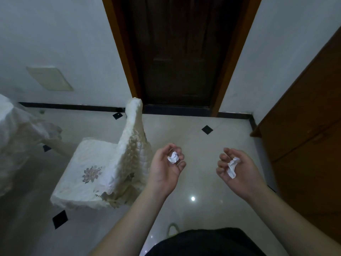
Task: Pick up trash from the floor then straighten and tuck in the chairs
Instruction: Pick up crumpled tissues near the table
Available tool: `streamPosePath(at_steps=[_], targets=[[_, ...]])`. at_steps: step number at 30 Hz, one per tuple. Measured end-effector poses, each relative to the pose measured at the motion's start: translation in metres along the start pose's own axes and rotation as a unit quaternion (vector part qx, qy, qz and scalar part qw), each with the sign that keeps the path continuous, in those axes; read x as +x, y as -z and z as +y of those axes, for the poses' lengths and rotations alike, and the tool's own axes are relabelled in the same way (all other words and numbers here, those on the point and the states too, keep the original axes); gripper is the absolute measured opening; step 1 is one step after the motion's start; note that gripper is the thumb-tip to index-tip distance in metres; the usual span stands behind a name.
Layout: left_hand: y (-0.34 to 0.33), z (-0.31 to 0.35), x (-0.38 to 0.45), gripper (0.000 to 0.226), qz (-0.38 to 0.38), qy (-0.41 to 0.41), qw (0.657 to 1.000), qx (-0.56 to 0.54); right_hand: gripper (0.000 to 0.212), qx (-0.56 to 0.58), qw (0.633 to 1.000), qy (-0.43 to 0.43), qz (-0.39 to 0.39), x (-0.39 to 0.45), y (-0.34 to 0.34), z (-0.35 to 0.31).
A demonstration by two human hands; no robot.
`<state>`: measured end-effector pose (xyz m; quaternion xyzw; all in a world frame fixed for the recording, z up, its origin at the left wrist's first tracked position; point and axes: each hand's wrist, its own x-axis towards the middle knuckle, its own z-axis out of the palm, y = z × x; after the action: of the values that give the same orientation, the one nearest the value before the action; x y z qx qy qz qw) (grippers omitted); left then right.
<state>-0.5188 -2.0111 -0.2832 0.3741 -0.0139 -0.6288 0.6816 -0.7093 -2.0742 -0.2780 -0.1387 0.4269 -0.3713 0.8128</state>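
**Pale tiled floor, a scrap of paper in each hand**

Glossy cream floor (184,137) with small black diamond insets runs back to a white wall (64,43) and a dark wooden door (177,58) in an orange-brown frame. A brown wooden cabinet (304,135) fills the right edge. At the left edge hangs a white tablecloth (14,137); near it stands a chair (103,172) under a white flower-printed cover, its back toward the person. Both forearms reach forward, palms up, above bare floor. The left hand (164,167) curls its fingers around a small crumpled paper ball (173,157). The right hand (239,169) cups a longer twisted paper scrap (232,166) against its bent fingers.
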Motion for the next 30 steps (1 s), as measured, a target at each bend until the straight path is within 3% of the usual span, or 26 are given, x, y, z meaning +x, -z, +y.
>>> streamPosePath(at_steps=[6, 12, 21, 30], targets=[[-0.033, 0.025, 0.077, 0.010, -0.002, -0.018, 1.000, 0.000, 0.016, 0.015, 1.000, -0.013, 0.000, 0.074, -0.025, -0.039], [-0.067, 0.037, 0.168, 0.009, 0.051, -0.036, 0.998, 0.006, 0.006, 0.004, 1.000, -0.011, 0.025, 0.170, -0.043, -0.090], [-0.128, 0.076, 0.274, 0.008, 0.088, -0.091, 0.991, -0.034, 0.010, -0.026, 0.996, -0.061, -0.055, 0.282, -0.094, -0.200], [-0.125, 0.129, 0.329, 0.004, 0.154, -0.154, 0.973, -0.080, 0.014, -0.078, 0.981, -0.139, -0.107, 0.376, -0.170, -0.205]])
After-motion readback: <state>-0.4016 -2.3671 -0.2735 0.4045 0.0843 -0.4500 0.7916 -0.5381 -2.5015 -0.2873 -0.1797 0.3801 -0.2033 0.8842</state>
